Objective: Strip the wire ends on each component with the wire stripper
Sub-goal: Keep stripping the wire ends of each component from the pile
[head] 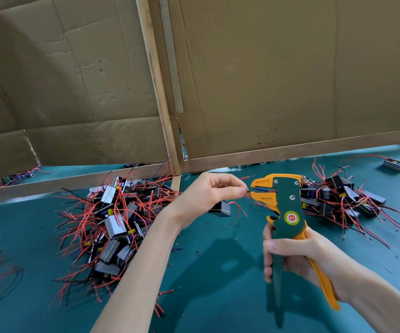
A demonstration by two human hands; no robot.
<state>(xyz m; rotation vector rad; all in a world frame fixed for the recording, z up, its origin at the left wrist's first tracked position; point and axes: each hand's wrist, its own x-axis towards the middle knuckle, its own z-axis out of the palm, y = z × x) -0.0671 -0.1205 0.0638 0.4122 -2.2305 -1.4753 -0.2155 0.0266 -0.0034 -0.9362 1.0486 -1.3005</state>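
A cardboard screen (pixel 278 80) on wooden battens stands along the far edge of the bench (pixel 218 272), which is covered in green. Against its foot, left of the middle, lies a big heap of components (pixel 112 224), a tangle of red and black leads. A second heap (pixel 338 198) sits toward the far right corner.

Between the two heaps, held above the middle of the bench, is the wire stripper (pixel 283 205). The right hand (pixel 297 255) has its fingers wrapped round both handles, which look spread rather than squeezed. The left hand (pixel 206 195) pinches a dark wire (pixel 259 189) between thumb and forefinger, with its end fed into the stripper's mouth. The component (pixel 221 209) it belongs to hangs just below that hand, a red lead (pixel 238 209) curling free.

The step in hand looks like seating a wire end before the cut. Next, the handles need a firm squeeze while the left hand keeps the wire steady (how deep the end sits is hard to tell). After that the remaining lead needs stripping.
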